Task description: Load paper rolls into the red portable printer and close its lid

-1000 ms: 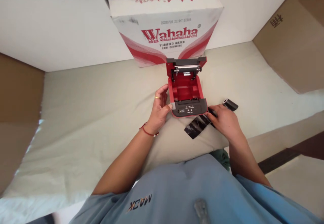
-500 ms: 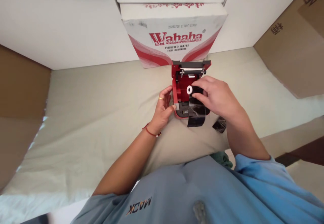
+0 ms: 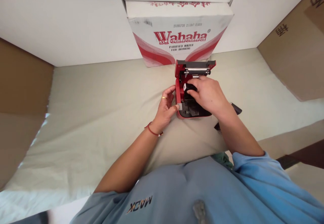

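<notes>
A small red and black label printer [image 3: 178,90] sits on the cloth with its lid [image 3: 196,63] tilted up, showing a dark roller. My left hand [image 3: 165,109] is closed on the printer's left side, thumb by a grey piece at the front corner. With thumb and fingers, my right hand [image 3: 210,92] grips a black roll [image 3: 190,87] with a white core, down inside the printer's red bay. The roll's black strip [image 3: 194,108] lies over the front of the printer. My right hand hides the bay's right side.
Behind the printer stands a white and red water carton [image 3: 182,36], with white boxes around it. Brown cardboard [image 3: 291,48] rises at the right and left. Black scraps [image 3: 236,108] lie beside my right forearm. A pale cloth [image 3: 106,109] covers the surface.
My right hand has lowered the roll into the printer's bay. The strip that hung past the front edge now lies within the printer. My left hand keeps its hold.
</notes>
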The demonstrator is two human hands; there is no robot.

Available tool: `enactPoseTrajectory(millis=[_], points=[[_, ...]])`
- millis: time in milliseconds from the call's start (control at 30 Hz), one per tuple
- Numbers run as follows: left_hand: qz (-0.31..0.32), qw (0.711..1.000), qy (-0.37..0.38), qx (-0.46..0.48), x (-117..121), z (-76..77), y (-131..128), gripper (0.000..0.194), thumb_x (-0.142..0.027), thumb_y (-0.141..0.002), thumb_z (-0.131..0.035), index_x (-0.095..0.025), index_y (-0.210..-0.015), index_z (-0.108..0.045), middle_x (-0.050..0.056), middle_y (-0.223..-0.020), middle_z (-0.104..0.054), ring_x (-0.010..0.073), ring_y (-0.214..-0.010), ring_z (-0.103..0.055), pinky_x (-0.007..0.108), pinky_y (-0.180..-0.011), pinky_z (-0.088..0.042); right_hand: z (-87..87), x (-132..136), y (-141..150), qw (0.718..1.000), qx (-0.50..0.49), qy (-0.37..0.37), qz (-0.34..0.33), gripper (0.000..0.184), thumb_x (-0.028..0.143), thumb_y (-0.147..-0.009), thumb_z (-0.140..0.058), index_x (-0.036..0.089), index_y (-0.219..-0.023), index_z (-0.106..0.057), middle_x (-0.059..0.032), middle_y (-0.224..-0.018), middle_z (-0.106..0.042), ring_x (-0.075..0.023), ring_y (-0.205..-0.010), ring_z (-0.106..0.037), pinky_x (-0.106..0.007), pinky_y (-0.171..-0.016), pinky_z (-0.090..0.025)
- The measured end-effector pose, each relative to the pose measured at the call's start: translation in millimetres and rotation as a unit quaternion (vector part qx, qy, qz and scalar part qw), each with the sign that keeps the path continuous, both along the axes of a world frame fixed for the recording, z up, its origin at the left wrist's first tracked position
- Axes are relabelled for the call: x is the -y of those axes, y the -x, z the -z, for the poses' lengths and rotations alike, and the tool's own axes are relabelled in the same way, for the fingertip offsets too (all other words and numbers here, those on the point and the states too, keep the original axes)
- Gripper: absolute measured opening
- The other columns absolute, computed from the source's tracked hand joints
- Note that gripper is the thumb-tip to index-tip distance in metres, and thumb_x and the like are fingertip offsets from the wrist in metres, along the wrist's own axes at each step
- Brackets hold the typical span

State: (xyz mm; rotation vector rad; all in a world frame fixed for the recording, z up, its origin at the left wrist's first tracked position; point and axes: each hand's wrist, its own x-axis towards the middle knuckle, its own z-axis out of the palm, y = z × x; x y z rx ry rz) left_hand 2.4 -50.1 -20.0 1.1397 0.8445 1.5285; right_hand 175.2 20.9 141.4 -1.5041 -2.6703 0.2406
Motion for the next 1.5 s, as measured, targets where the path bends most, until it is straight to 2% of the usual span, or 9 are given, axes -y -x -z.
enactPoseTrajectory(millis=[167,433,733,833,967,1133,1233,1333,1500], points=[[-0.004,1.0,0.002,0.011,0,-0.2,1,0.078,-0.058,-0.087,-0.089,-0.036,-0.154,-0.055,0.007,-0.168,-0.053,0.0314,-0.162,-0.047,0.051,-0.138,-0.036,2.5,4,3,0.999,0.036,0.029,0.003,0.029,0.026,-0.104,-0.066,0.023,-0.131,-0.079,-0.0126,-0.133,-0.08,-0.0327,-0.112,-0.075,-0.04,-0.082,-0.053],[-0.001,1.0,-0.001,-0.003,0,2.2,3,0.075,-0.056,-0.089,-0.088,-0.037,-0.154,-0.055,0.007,-0.17,-0.052,0.0312,-0.164,-0.045,0.052,-0.14,-0.034,5.4,-9,6,0.998,0.013,0.051,-0.027,0.03,0.015,-0.102,-0.058,0.019,-0.122,-0.081,-0.0138,-0.126,-0.083,-0.0327,-0.115,-0.076,-0.04,-0.09,-0.055],[-0.048,0.995,-0.039,-0.072,7,-8.0,0,0.067,-0.059,-0.097,-0.076,-0.037,-0.156,-0.052,0.01,-0.169,-0.05,0.0321,-0.163,-0.046,0.056,-0.135,-0.041,4.2,49,-72,0.971,-0.219,0.012,-0.095,0.029,0.031,-0.112,-0.059,0.024,-0.128,-0.082,-0.0088,-0.136,-0.083,-0.0276,-0.125,-0.079,-0.045,-0.11,-0.063],[-0.158,0.961,-0.102,-0.205,19,-22.8,-2,0.056,-0.054,-0.104,-0.065,-0.037,-0.156,-0.053,0.011,-0.168,-0.049,0.0339,-0.163,-0.043,0.06,-0.134,-0.04,22.0,70,-91,0.963,-0.239,-0.009,-0.123,0.031,0.027,-0.111,-0.061,0.025,-0.137,-0.078,-0.0101,-0.146,-0.078,-0.028,-0.141,-0.072,-0.05,-0.12,-0.058],[-0.242,0.851,-0.259,-0.388,35,-40.1,-8,0.046,-0.043,-0.103,-0.062,-0.037,-0.148,-0.064,0.009,-0.149,-0.061,0.0363,-0.151,-0.054,0.065,-0.129,-0.042,35.6,81,-98,0.958,-0.254,-0.028,-0.127,0.031,0.025,-0.11,-0.066,0.028,-0.14,-0.076,-0.0098,-0.151,-0.076,-0.0284,-0.148,-0.066,-0.056,-0.128,-0.05],[-0.221,0.8,-0.31,-0.463,42,-45.5,-19,0.043,-0.02,-0.094,-0.073,-0.033,-0.135,-0.074,0.007,-0.123,-0.075,0.0292,-0.134,-0.064,0.056,-0.123,-0.049,29.4,54,-91,0.931,-0.349,-0.04,-0.097,0.031,0.034,-0.113,-0.061,0.029,-0.139,-0.077,-0.0092,-0.148,-0.078,-0.0262,-0.145,-0.068,-0.05,-0.125,-0.053],[-0.241,0.791,-0.321,-0.463,41,-45.5,-21,0.041,-0.017,-0.092,-0.075,-0.032,-0.13,-0.076,0.008,-0.12,-0.075,0.0296,-0.135,-0.063,0.057,-0.121,-0.051,29.4,17,-78,0.916,-0.392,-0.086,-0.018,0.048,0.051,-0.115,-0.053,0.032,-0.159,-0.063,-0.0098,-0.167,-0.063,-0.0286,-0.156,-0.058,-0.053,-0.129,-0.049],[-0.256,0.783,-0.329,-0.462,41,-45.9,-21,0.037,-0.015,-0.091,-0.076,-0.03,-0.124,-0.077,0.009,-0.121,-0.072,0.0304,-0.139,-0.06,0.057,-0.12,-0.052,31.3,-19,-61,0.906,-0.414,-0.083,-0.014,0.064,0.066,-0.114,-0.045,0.035,-0.17,-0.048,-0.0084,-0.174,-0.055,-0.0302,-0.159,-0.054,-0.055,-0.129,-0.048],[-0.259,0.775,-0.325,-0.476,44,-45.5,-20,0.033,-0.016,-0.092,-0.076,-0.031,-0.122,-0.077,0.009,-0.125,-0.068,0.0308,-0.144,-0.057,0.058,-0.121,-0.052,20.6,-31,-45,0.91,-0.405,-0.081,-0.039,0.058,0.066,-0.115,-0.041,0.033,-0.158,-0.064,-0.0072,-0.146,-0.077,-0.0287,-0.139,-0.07,-0.054,-0.122,-0.055]])
